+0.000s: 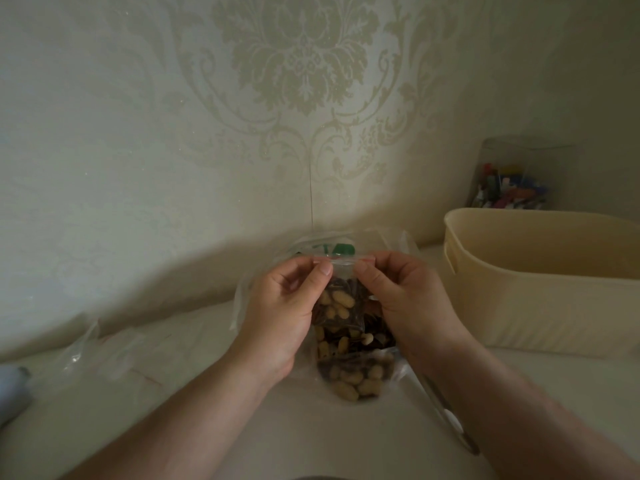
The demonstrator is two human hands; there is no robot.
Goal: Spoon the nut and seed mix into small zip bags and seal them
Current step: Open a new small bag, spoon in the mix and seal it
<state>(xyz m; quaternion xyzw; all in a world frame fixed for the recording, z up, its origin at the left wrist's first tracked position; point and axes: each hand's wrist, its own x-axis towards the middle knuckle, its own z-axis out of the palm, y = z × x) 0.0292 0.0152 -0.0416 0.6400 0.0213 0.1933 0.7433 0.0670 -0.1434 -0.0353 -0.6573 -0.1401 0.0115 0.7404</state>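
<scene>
Nearest, on pale tabletop (242,427): clear bulk plastic bag of peanuts and dark seeds (356,379). Above it, left hand (280,313) and right hand (408,306) pinch zip strip of small clear filled zip bag (341,306). Right: cream plastic tub (540,289). Behind: damask wallpaper (304,81).

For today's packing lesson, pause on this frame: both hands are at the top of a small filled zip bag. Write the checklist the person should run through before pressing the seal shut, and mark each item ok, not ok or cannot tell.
1. Left hand pinches the zip strip at its left end: ok.
2. Right hand pinches the strip at its right end: ok.
3. Small zip bag holds nut and seed mix, with the fill well below the strip: ok.
4. No nuts or seeds caught in the strip: cannot tell, too blurred.
5. Strip already closed along its length: cannot tell.
6. Cream tub stands apart on the right, clear of the hands: ok.
</scene>
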